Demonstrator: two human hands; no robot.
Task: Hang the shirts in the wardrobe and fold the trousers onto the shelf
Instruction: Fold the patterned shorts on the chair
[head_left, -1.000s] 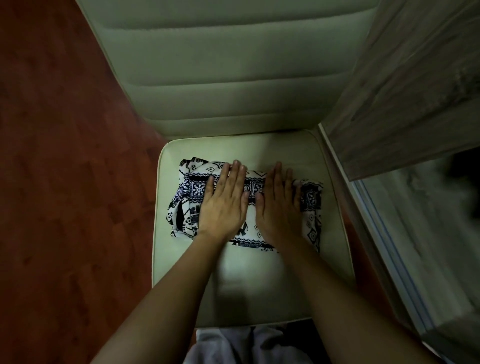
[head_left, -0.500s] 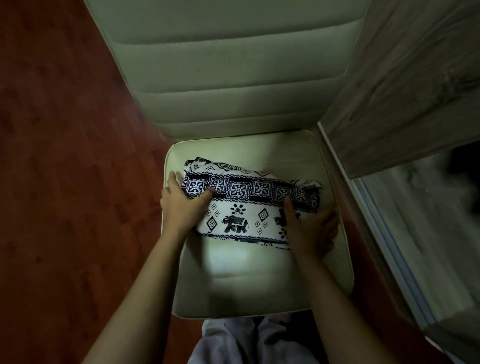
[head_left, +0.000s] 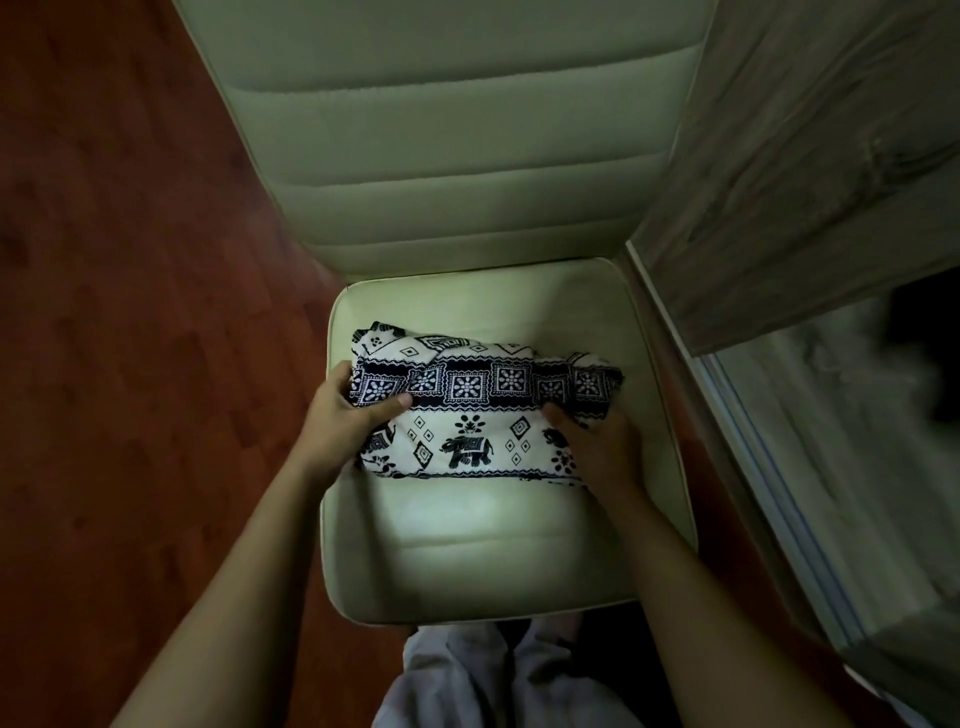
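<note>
1. The trousers (head_left: 478, 415) are soft, thin cloth folded into a long, flat bundle. They are white with dark blue bands of flower squares, little diamonds and elephants.
2. The bundle lies on the chair seat (head_left: 493, 551), across its middle, a bit nearer the 12 o'clock side.
3. The seat is a smooth, pale cream cushion with round corners. The chair back (head_left: 467, 156) at 12 o'clock is the same cream stuff, with puffy stripes going across.
4. The floor (head_left: 130, 312) at 9 o'clock is dark red-brown wood boards.
5. A grey wooden panel (head_left: 831, 156) with wavy grain stands at 2 o'clock, just beside the chair. Under it, at 4 o'clock, the view is blurry and dim.
6. The left hand (head_left: 345, 421) grips the 9 o'clock end of the bundle, thumb on top, fingers curled round the edge.
7. The right hand (head_left: 597, 447) holds the 3 o'clock end, thumb on top. Its fingers seem tucked under the cloth, but they are hidden.
8. Both bare arms reach up from 6 o'clock, spread apart.
</note>
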